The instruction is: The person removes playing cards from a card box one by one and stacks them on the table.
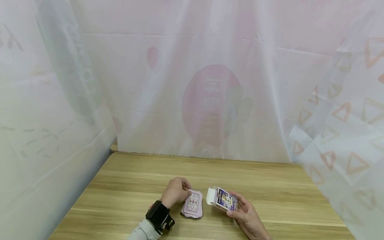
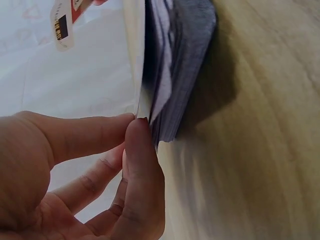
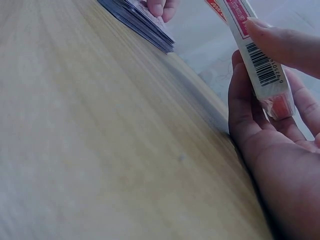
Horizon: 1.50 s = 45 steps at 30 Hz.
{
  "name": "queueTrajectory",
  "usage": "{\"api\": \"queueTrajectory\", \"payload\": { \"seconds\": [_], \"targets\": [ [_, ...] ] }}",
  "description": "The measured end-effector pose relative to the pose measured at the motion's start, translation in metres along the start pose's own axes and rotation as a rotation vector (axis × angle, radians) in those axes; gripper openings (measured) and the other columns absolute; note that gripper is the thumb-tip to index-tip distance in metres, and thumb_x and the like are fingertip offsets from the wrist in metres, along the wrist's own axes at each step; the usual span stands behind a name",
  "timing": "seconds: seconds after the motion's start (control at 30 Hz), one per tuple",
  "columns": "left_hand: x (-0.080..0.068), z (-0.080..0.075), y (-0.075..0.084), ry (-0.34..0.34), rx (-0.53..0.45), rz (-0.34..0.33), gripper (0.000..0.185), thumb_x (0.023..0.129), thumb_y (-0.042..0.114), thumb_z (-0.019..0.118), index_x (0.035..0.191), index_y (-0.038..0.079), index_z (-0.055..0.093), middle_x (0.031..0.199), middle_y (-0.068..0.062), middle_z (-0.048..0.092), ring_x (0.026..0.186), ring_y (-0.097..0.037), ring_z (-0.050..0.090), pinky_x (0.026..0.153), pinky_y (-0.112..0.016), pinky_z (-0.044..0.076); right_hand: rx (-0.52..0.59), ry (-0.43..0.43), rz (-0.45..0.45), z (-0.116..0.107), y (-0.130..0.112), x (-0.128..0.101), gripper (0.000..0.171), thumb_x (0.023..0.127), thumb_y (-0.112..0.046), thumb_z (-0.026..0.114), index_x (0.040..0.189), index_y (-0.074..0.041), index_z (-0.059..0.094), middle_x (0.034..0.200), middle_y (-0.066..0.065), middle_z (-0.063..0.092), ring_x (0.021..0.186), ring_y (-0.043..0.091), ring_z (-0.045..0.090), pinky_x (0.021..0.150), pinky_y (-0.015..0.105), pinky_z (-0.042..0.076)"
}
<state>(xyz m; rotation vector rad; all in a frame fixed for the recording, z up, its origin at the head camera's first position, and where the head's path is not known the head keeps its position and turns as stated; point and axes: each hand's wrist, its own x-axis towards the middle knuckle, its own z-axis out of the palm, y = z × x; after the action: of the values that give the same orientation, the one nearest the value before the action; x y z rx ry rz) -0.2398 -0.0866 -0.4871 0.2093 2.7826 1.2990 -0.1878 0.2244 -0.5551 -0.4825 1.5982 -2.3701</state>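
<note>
A loosely squared stack of playing cards [image 1: 193, 204], pink patterned backs up, lies on the wooden table. At its upper left corner is my left hand [image 1: 176, 191]. The left wrist view shows thumb and forefinger pinching the edge of a top card [image 2: 141, 65], which stands slightly lifted off the uneven stack below. To the right of the stack, my right hand [image 1: 247, 216] holds a card box [image 1: 227, 200] with a purple illustrated face. Its white end flap [image 1: 211, 195] is open and points left toward the cards. A barcode [image 3: 262, 65] shows on the box's side.
The wood-grain table [image 1: 144, 170] runs back to a pale printed curtain [image 1: 135, 100]. Similar sheets hang at the left and right sides. A black wrist strap with a device [image 1: 158, 216] sits on my left wrist.
</note>
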Motion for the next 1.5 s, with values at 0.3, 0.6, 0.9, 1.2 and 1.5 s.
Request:
{"api": "queueTrajectory", "payload": {
  "seconds": [0.3, 0.6, 0.9, 1.2, 1.5],
  "targets": [
    [0.0, 0.006, -0.001, 0.007, 0.034, 0.007, 0.011, 0.086, 0.001, 0.082, 0.091, 0.006, 0.074, 0.083, -0.002, 0.068, 0.076, -0.014, 0.062, 0.064, -0.028, 0.052, 0.024, -0.018, -0.031, -0.002, 0.001, -0.001, 0.073, 0.088, 0.021, 0.062, 0.155, -0.002, 0.046, 0.145, -0.002, 0.055, 0.127, 0.015, 0.063, 0.11, 0.031, 0.053],
    [-0.001, 0.009, -0.003, 0.021, 0.05, 0.011, 0.01, 0.085, 0.001, 0.081, 0.089, 0.006, 0.073, 0.08, -0.001, 0.067, 0.074, -0.013, 0.062, 0.064, -0.028, 0.052, 0.06, -0.086, -0.076, -0.003, 0.0, -0.001, 0.072, 0.089, 0.023, 0.058, 0.151, -0.014, 0.055, 0.144, -0.001, 0.056, 0.127, 0.015, 0.063, 0.109, 0.029, 0.053],
    [-0.004, 0.006, 0.001, 0.021, 0.021, 0.015, 0.007, 0.087, 0.0, 0.078, 0.091, 0.003, 0.073, 0.081, -0.002, 0.066, 0.074, -0.015, 0.062, 0.064, -0.029, 0.053, 0.063, -0.092, -0.067, -0.003, 0.001, 0.0, 0.072, 0.089, 0.022, 0.058, 0.153, -0.01, 0.052, 0.145, -0.001, 0.056, 0.128, 0.016, 0.063, 0.11, 0.03, 0.053],
    [-0.008, 0.006, 0.018, 0.023, -0.002, 0.107, 0.01, 0.096, 0.013, 0.074, 0.103, 0.006, 0.071, 0.092, -0.001, 0.069, 0.081, -0.013, 0.063, 0.07, -0.032, 0.055, 0.034, -0.005, -0.019, 0.0, 0.003, 0.001, 0.074, 0.087, 0.021, 0.062, 0.155, -0.005, 0.048, 0.145, -0.004, 0.056, 0.127, 0.015, 0.063, 0.11, 0.03, 0.053],
    [-0.019, 0.019, 0.039, -0.052, -0.187, 0.327, 0.008, 0.102, 0.02, 0.07, 0.104, 0.013, 0.074, 0.097, 0.003, 0.072, 0.086, -0.006, 0.064, 0.078, -0.024, 0.056, 0.021, -0.037, -0.037, 0.0, 0.002, 0.0, 0.073, 0.087, 0.022, 0.062, 0.155, -0.001, 0.046, 0.146, -0.003, 0.056, 0.126, 0.015, 0.064, 0.108, 0.03, 0.054]
  ]
}}
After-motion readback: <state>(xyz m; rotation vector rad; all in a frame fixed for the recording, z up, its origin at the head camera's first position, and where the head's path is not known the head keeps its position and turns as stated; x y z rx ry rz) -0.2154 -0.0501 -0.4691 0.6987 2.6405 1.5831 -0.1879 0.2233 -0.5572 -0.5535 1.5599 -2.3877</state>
